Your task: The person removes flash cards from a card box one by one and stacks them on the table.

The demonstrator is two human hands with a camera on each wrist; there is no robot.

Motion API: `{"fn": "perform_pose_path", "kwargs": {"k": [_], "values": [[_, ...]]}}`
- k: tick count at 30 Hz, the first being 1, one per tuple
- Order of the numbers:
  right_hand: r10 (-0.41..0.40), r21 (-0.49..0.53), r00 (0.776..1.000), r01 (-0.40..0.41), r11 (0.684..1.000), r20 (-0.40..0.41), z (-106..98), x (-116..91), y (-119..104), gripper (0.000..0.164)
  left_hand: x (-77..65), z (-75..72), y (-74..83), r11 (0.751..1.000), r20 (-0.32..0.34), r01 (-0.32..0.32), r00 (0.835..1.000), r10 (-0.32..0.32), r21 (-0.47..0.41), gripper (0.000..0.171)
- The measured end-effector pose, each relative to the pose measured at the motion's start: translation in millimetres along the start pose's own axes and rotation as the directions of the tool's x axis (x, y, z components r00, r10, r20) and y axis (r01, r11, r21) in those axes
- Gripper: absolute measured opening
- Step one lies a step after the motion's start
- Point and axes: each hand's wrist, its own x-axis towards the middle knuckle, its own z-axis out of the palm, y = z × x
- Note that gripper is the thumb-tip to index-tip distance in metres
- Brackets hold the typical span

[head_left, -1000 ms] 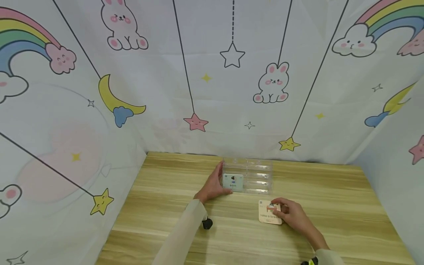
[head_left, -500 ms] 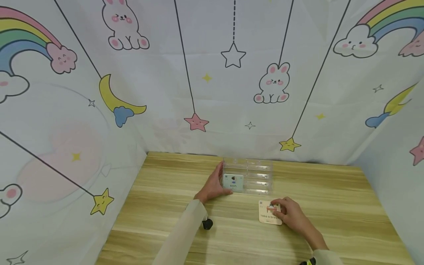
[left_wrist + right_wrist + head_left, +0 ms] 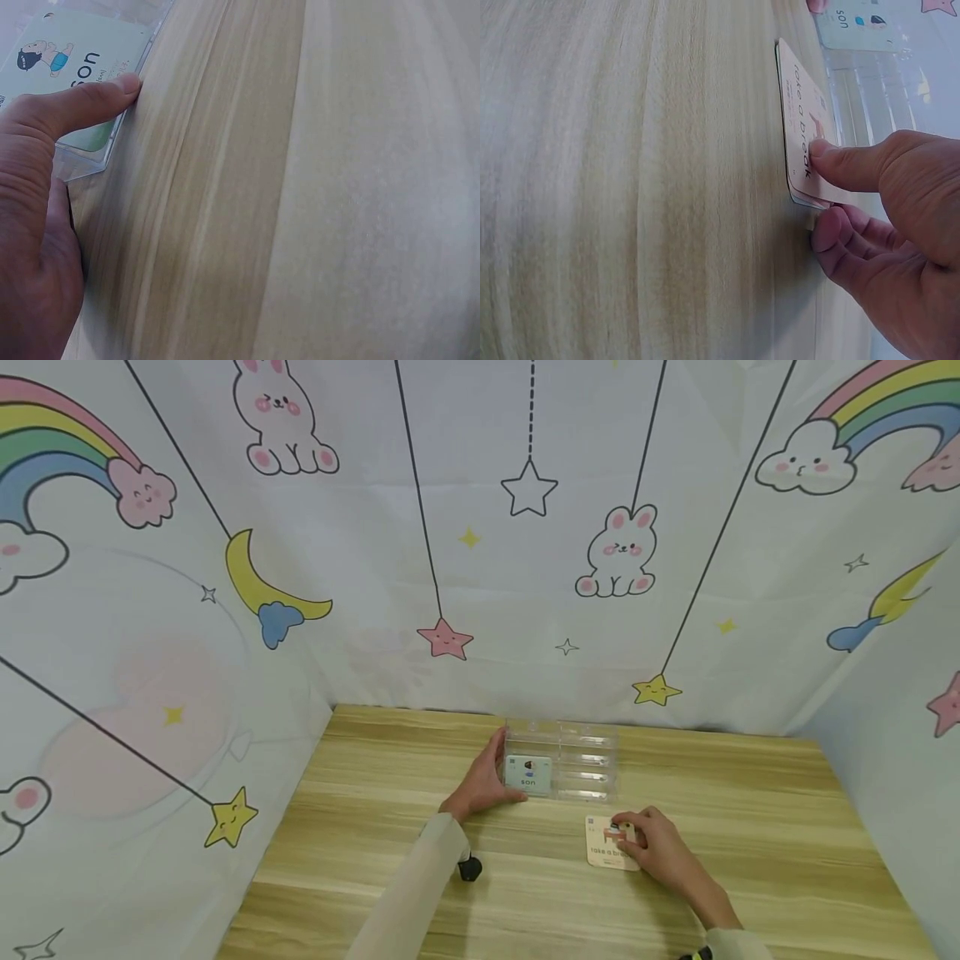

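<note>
My left hand (image 3: 482, 782) holds the left end of a clear plastic card box (image 3: 585, 777), its thumb along the front edge and its fingers at the far left side. In the box's front left compartment lies a pale green flash card (image 3: 528, 774) marked "son". To the right and nearer, my right hand (image 3: 667, 848) holds a small stack of cream flash cards (image 3: 603, 855) at its right side. The top card reads "take a break". In the right wrist view, the thumb presses on the card face (image 3: 799, 112) and the other fingers curl beside the edge; some fingertips are hidden.
The box's other compartments show clear dividers. Beneath everything is a wood-grain table (image 3: 525, 910). A white cloth backdrop (image 3: 360, 543) with printed stars, bunnies and rainbows rises behind the table and along both sides.
The right thumb and fingers have shifted slightly left over the cream card, covering a little more of its lettering. The left hand and the box stay in place.
</note>
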Motion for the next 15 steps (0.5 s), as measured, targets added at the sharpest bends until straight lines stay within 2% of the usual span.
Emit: {"fn": "perform_pose_path", "kwargs": {"k": [8,15], "values": [[-0.022,-0.019,1.000,0.021,1.000,-0.017,-0.4,-0.3,1.5,0.030,1.6,-0.1,-0.1,1.000,-0.005,0.004,1.000,-0.004,0.010,0.132],[-0.037,0.003,0.999,0.038,0.999,-0.030,-1.5,0.0,3.3,0.032,1.7,0.2,-0.3,1.000,-0.005,-0.003,1.000,0.003,0.007,0.132]]}}
